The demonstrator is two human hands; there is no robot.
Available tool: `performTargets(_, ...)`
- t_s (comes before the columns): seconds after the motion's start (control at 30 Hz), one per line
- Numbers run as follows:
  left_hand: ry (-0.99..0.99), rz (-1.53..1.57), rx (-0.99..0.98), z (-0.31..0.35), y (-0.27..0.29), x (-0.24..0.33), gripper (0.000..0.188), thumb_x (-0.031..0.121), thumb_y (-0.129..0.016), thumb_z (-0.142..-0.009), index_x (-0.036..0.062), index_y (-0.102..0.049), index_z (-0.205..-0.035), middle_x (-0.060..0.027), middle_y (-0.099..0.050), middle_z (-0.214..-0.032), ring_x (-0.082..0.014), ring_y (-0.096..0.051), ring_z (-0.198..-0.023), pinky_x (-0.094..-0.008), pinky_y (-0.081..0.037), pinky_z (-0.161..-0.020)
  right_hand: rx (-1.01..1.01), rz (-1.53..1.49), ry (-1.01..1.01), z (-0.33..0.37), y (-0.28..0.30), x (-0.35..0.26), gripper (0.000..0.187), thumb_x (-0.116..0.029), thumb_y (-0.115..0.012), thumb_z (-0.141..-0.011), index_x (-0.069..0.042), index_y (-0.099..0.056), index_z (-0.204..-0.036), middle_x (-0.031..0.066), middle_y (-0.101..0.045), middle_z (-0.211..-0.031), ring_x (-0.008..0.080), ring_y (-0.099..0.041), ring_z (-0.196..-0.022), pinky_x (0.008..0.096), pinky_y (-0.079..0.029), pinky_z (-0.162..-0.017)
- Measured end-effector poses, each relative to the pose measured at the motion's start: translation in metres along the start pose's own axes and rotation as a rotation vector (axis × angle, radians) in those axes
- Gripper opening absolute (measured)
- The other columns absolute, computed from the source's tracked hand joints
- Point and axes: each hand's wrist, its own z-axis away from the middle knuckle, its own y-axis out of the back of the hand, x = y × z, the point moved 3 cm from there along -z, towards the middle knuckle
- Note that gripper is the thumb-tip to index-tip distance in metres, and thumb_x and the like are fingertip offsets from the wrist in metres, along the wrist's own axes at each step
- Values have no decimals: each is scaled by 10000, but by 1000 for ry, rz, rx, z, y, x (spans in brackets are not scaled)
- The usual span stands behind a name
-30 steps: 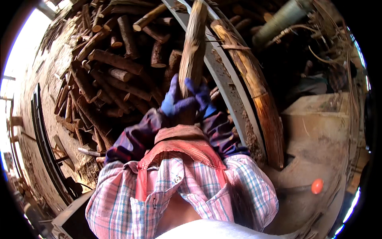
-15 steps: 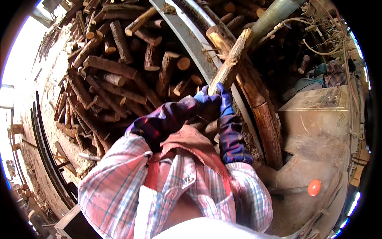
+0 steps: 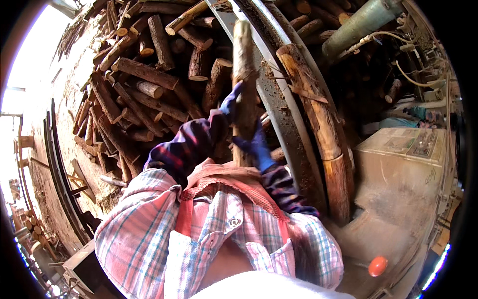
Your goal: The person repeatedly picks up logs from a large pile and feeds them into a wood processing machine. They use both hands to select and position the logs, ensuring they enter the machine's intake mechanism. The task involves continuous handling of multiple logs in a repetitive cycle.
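Note:
A rough-barked log [image 3: 244, 65] stands lengthwise in front of my chest, its far end pointing away from me. My left hand [image 3: 230, 104], in a blue glove, presses along the log's left side. Lower down, my right hand [image 3: 256, 147], also gloved in blue, wraps the log from the right, thumb across its near part. Some of the fingers are hidden behind the wood. Just right of my hands, a metal trough [image 3: 281, 117] bears a partly peeled log [image 3: 311, 99], with a reddish-brown log [image 3: 337, 187] at its near end.
A large heap of cut logs [image 3: 144, 74] fills the left and far side. To the right stand a dusty machine housing [image 3: 398, 149] and an orange-red knob [image 3: 378, 266] on a lever. A thick grey-green pipe [image 3: 361, 25] slants across the far right, near hoses.
The held log has swung left off the trough and now points straight away from me. My hands have moved apart along it, the right one lower. The view has shifted slightly.

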Motion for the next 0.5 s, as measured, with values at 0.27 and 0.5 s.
performTargets(0.27,-430,-625,-58,-30,-99,128,614,451,-545,-890,-31,-480,-1264,-149,-574,-1205,-211,-493,-1175,-322,-373,-997,285,-243,167,-126,36,-45,805,-123,-748,-762,-78,-271,-1409,107,-470,-1272,218,-514,-1122,294,-492,-886)
performTargets(0.5,-351,-783,98,22,-53,136,661,353,-673,-840,5,-409,-1335,-115,-483,-1301,-207,-441,-1207,-325,-358,-1010,322,548,562,-340,163,-162,905,-389,-831,-631,-39,-385,-1336,162,-568,-1169,266,-552,-1056,368,-436,-911)
